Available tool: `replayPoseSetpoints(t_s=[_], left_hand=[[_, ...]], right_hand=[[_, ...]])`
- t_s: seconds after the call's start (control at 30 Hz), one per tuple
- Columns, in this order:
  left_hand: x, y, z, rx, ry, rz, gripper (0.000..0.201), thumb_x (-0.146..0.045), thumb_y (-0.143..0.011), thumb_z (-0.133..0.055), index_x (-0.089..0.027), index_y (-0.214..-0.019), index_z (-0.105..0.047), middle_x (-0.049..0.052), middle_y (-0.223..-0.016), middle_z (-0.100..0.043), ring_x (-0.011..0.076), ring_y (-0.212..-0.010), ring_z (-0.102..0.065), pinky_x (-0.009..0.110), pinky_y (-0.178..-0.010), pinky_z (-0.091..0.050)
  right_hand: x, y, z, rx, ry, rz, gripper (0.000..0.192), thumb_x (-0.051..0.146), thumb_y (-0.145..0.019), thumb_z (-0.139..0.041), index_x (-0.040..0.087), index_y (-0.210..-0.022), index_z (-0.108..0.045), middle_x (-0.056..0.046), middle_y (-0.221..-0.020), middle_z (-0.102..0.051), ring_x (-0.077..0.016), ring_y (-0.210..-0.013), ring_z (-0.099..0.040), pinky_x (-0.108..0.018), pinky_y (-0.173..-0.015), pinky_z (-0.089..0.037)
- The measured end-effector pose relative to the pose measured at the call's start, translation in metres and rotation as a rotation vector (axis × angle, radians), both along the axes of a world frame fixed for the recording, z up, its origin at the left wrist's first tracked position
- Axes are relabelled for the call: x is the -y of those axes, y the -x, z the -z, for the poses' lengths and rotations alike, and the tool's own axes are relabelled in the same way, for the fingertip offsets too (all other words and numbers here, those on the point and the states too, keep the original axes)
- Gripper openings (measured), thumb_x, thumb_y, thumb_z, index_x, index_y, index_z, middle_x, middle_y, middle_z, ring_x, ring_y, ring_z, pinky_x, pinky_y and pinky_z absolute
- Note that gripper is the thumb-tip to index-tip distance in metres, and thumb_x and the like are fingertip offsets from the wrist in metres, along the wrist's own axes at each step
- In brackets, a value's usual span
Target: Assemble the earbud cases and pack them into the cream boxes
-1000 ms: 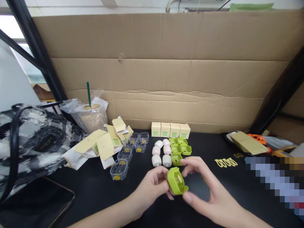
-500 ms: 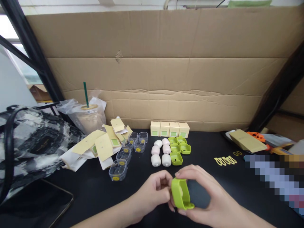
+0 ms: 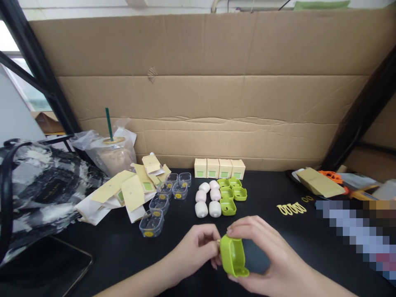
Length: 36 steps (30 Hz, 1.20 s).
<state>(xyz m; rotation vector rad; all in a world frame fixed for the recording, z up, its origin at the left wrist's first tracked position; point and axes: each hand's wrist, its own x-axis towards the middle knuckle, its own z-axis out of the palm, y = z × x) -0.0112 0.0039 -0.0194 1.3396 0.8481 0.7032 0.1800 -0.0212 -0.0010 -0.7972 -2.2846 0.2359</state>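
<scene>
Here the right hand (image 3: 262,255) cradles the green case (image 3: 232,255), hollow leftward; the left hand (image 3: 198,247) pinches at its rim.

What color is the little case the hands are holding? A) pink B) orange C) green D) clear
C: the case between the left hand and the right hand is bright green, like the green ones lined up on the black table.
</scene>
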Motion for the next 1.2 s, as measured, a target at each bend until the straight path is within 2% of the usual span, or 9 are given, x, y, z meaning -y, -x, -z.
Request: replayPoseSetpoints(t_s=[0.37, 0.47, 0.63, 0.73, 0.8, 0.87, 1.0, 1.13, 1.2], left_hand=[[-0.007, 0.002, 0.002, -0.088, -0.144, -0.075, 0.012, -0.019, -0.064, -0.057, -0.016, -0.054, -0.052, -0.004, -0.054, -0.052, 0.0098, -0.056, -0.045, 0.022, -0.056, -0.034], [-0.006, 0.001, 0.000, -0.074, -0.124, -0.067, 0.011, -0.019, -0.065, -0.057, -0.016, -0.056, -0.052, -0.005, -0.052, -0.051, 0.0086, -0.053, -0.046, 0.020, -0.054, -0.036], [-0.007, 0.002, 0.002, -0.065, -0.024, -0.011, 0.016, -0.033, -0.070, -0.055, -0.018, -0.066, -0.051, -0.007, -0.046, -0.050, 0.0051, -0.032, -0.039, 0.016, -0.033, -0.027], [-0.008, 0.008, 0.004, -0.013, 0.054, 0.047, 0.030, -0.038, -0.073, -0.055, -0.014, -0.090, -0.056, -0.003, -0.051, -0.059, 0.0064, -0.028, -0.042, 0.016, -0.029, -0.030], [-0.009, 0.011, 0.007, 0.111, 0.130, 0.119, 0.054, -0.042, -0.075, -0.054, -0.014, -0.120, -0.046, 0.002, -0.057, -0.066, 0.0097, -0.029, -0.048, 0.018, -0.029, -0.036], [-0.008, 0.011, 0.010, 0.250, 0.203, 0.208, 0.069, -0.050, -0.077, -0.052, -0.016, -0.134, -0.032, 0.007, -0.066, -0.071, 0.0138, -0.035, -0.056, 0.021, -0.033, -0.043], [0.000, 0.005, 0.009, 0.313, 0.297, 0.250, 0.063, -0.062, -0.076, -0.056, -0.013, -0.116, -0.052, 0.013, -0.080, -0.071, 0.0165, -0.052, -0.066, 0.024, -0.048, -0.049], [0.008, 0.003, 0.002, 0.341, 0.369, 0.219, 0.051, -0.050, -0.071, -0.071, -0.013, -0.104, -0.058, 0.009, -0.082, -0.067, 0.0156, -0.059, -0.067, 0.026, -0.059, -0.051], [0.009, 0.004, 0.000, 0.343, 0.376, 0.227, 0.047, -0.040, -0.069, -0.076, -0.013, -0.103, -0.060, 0.009, -0.085, -0.067, 0.0150, -0.060, -0.067, 0.027, -0.061, -0.050]], right_hand=[[0.000, 0.003, -0.003, 0.039, -0.296, -0.031, 0.044, 0.014, -0.066, -0.070, 0.021, -0.104, -0.050, -0.006, -0.082, -0.072, -0.0188, -0.070, -0.069, -0.034, -0.069, -0.051], [0.000, 0.001, -0.005, 0.054, -0.303, -0.037, 0.043, 0.016, -0.069, -0.070, 0.022, -0.107, -0.050, -0.007, -0.084, -0.072, -0.0197, -0.071, -0.069, -0.035, -0.071, -0.050], [-0.002, -0.002, -0.004, 0.015, -0.231, -0.017, 0.042, 0.013, -0.074, -0.066, 0.021, -0.112, -0.052, -0.006, -0.094, -0.070, -0.0205, -0.087, -0.067, -0.035, -0.078, -0.048], [-0.004, -0.005, -0.006, 0.055, -0.100, 0.019, 0.046, 0.011, -0.072, -0.066, 0.022, -0.112, -0.050, -0.006, -0.103, -0.066, -0.0202, -0.093, -0.063, -0.033, -0.079, -0.049], [-0.006, -0.006, -0.010, 0.078, -0.060, 0.028, 0.049, 0.010, -0.070, -0.066, 0.023, -0.114, -0.048, -0.006, -0.105, -0.065, -0.0204, -0.095, -0.062, -0.034, -0.080, -0.050], [-0.007, -0.008, -0.014, 0.124, -0.034, 0.008, 0.055, 0.008, -0.069, -0.064, 0.024, -0.118, -0.046, -0.006, -0.110, -0.063, -0.0209, -0.098, -0.061, -0.035, -0.083, -0.051], [-0.005, -0.010, -0.015, 0.251, 0.040, -0.073, 0.071, 0.005, -0.069, -0.059, 0.027, -0.133, -0.036, -0.006, -0.119, -0.061, -0.0213, -0.108, -0.059, -0.037, -0.090, -0.050], [-0.007, -0.011, -0.016, 0.232, 0.048, -0.082, 0.083, 0.007, -0.067, -0.057, 0.025, -0.141, -0.024, -0.010, -0.132, -0.054, -0.0263, -0.120, -0.053, -0.044, -0.097, -0.046], [-0.015, -0.009, -0.018, 0.174, 0.032, -0.061, 0.072, 0.007, -0.072, -0.052, 0.025, -0.138, -0.029, -0.010, -0.128, -0.055, -0.0238, -0.116, -0.055, -0.041, -0.095, -0.048]])
